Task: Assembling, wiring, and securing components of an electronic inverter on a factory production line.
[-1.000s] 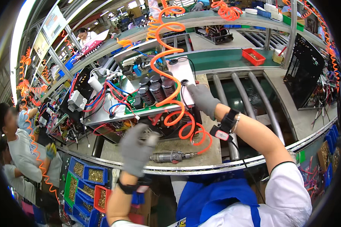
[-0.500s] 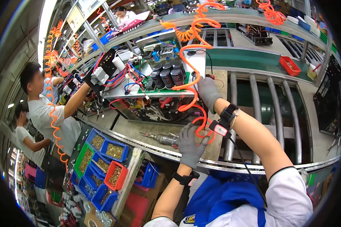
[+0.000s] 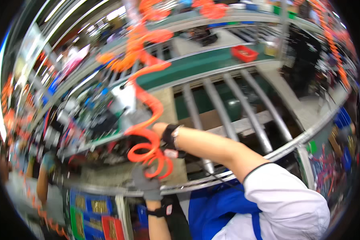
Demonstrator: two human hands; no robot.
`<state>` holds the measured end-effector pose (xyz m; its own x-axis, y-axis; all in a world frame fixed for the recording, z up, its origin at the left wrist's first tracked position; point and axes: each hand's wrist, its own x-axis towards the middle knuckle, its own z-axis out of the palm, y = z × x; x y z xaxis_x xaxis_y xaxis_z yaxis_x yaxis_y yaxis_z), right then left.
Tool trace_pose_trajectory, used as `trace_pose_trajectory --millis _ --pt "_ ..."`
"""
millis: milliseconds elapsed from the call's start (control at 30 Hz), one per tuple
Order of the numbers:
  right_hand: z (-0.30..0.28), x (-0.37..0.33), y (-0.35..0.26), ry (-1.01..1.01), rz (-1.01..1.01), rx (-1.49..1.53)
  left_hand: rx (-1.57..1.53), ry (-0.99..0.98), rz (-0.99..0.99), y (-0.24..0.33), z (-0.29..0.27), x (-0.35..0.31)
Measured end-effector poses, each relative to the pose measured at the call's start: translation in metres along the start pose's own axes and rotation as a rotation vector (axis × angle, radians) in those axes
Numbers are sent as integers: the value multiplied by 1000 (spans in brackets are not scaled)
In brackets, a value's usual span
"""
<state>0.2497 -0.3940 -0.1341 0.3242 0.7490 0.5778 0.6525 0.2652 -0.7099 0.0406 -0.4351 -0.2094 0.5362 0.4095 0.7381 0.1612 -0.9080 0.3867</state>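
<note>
Circuit-board chassis point(image 3: 104, 120) — on bench point(image 3: 166, 106), left of metal rollers point(image 3: 220, 106); gap wider than half a second ago, suggesting a leftward shove. Right hand point(image 3: 137, 118): at its right edge, grip unclear. Left hand point(image 3: 145, 179): beside orange coiled hose point(image 3: 150, 106) — blurred, cannot tell whether grasping.

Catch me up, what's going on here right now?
A person in grey gloves is working at an open electronics unit on the bench. Their right hand is at the unit's near right corner, partly behind the coiled orange hose. Their left hand is lower, near the bench's front edge, right by the hose's bottom loops. The view is blurred, so I can't tell whether either hand grips anything. Metal rollers lie to the right.
</note>
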Motion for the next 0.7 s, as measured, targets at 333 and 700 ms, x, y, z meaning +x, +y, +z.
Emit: trace_pose_trajectory --millis 333,700 --pt "-396 -239 -13 481 914 -809 210 2 8 3 24 -38" --pt "-766 -407 -46 1296 587 -639 513 -365 -197 29 61 -149"
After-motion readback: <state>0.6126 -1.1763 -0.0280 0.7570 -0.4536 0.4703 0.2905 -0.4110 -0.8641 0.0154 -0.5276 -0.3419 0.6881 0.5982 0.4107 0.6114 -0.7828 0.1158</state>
